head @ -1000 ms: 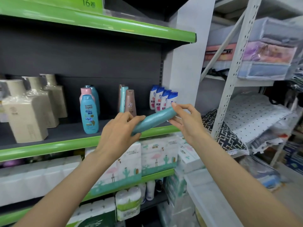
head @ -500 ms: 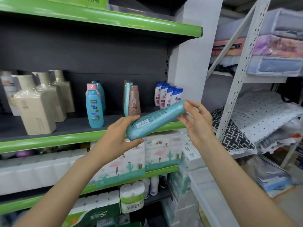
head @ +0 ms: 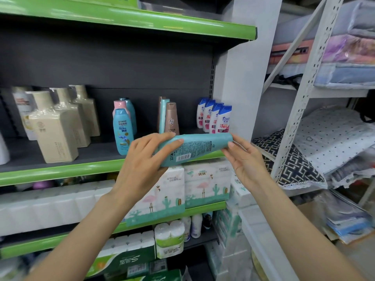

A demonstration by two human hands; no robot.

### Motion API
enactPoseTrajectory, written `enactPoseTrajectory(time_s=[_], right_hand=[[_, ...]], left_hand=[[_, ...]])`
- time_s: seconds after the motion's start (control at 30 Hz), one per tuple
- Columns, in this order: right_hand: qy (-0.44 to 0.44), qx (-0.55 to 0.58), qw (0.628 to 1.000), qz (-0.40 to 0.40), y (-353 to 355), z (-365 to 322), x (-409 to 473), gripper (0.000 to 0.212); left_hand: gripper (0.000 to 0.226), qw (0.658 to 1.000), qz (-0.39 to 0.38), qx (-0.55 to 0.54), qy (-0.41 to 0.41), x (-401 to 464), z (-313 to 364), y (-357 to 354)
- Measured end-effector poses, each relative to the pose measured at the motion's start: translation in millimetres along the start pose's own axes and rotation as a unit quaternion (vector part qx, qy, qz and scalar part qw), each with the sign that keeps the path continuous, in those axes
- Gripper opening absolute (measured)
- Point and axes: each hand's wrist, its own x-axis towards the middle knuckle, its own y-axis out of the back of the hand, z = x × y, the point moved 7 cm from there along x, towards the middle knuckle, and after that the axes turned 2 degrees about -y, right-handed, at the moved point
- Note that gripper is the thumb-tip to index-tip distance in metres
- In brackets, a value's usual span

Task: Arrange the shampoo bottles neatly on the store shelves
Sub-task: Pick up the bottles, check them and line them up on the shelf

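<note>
In the centre of the frame a teal bottle (head: 194,148) lies almost level between both hands. The left hand (head: 142,169) grasps its wide end; the right hand (head: 246,165) pinches the narrow end, just before the green shelf edge (head: 60,173).

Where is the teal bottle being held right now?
The teal bottle lies sideways mid-frame between the left hand and right hand, before the shelf edge, below the brown bottle.

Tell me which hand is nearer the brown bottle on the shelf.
Left. The left hand grips the teal bottle just below and in front of the brown bottle; the right hand holds the teal bottle's other end, well off to the right.
</note>
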Motion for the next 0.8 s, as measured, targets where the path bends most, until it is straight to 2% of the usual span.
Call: enactPoseTrajectory(time_s=[0.2, 0.3, 0.43, 0.5, 0.57, 0.73, 0.8], right_hand=[[0.007, 0.002, 1.0, -0.001, -1.8, -5.3, 0.1, 0.029], [0.007, -0.001, 1.0, 0.005, -3.2, -7.9, -0.5, 0.019], [0.01, 0.001, 1.0, -0.02, -9.3, -10.6, -1.4, 0.014], [0.013, -0.019, 0.999, -0.044, -15.7, -9.8, -0.7, 0.021], [0.014, -0.049, 0.997, -0.065, -24.0, -8.2, 0.5, 0.029], [0.03, -0.08, 0.994, -0.074, -36.5, -11.9, 6.0, 0.037], [0.028, -0.089, 0.994, -0.066, -35.6, -13.0, 8.9, 0.035]], left_hand=[[0.074, 0.998, -0.001, -0.056, 0.034, 1.6, -4.9, 1.5], [0.065, 0.972, -0.035, -0.192, 0.131, 1.0, -15.5, -3.0], [0.057, 0.873, -0.102, -0.351, 0.322, -8.6, -27.4, -21.0], [0.049, 0.818, -0.137, -0.421, 0.367, -9.4, -26.3, -30.1], [0.042, 0.748, -0.169, -0.488, 0.417, -10.0, -21.5, -38.6], [0.053, 0.574, -0.233, -0.598, 0.509, -18.3, -6.8, -56.2], [0.055, 0.519, -0.239, -0.626, 0.53, -21.1, -2.7, -59.8]])
